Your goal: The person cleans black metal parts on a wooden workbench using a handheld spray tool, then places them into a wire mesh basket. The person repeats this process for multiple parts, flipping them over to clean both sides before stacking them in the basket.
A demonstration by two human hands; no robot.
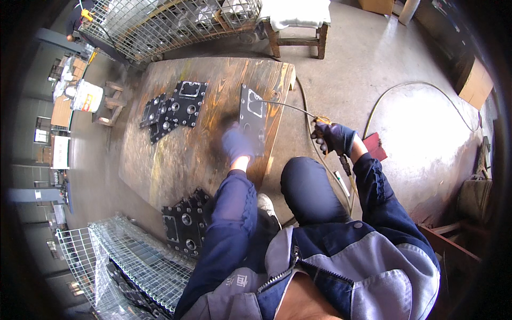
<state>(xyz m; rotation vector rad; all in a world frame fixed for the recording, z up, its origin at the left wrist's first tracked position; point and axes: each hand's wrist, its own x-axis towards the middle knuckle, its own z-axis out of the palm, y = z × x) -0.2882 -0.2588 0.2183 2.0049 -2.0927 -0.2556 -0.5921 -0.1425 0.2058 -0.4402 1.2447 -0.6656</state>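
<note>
My left hand (pixel 237 143), in a dark glove and blurred, rests on the near end of a black metal plate (pixel 252 114) lying at the right side of a wooden board (pixel 176 154). My right hand (pixel 332 136), also gloved, grips an air blow gun (pixel 322 121) whose thin nozzle tube reaches left to the plate's top corner. A hose (pixel 346 181) runs down from the gun past my knee. Further left on the board lie more black plates with round holes (pixel 176 109).
A stack of black plates (pixel 184 226) leans by my left leg, beside a wire mesh crate (pixel 128 266). Another mesh crate (pixel 170 21) and a wooden stool (pixel 298 34) stand beyond the board. A white bucket (pixel 85 96) stands left; a hose (pixel 421 90) loops across the concrete floor.
</note>
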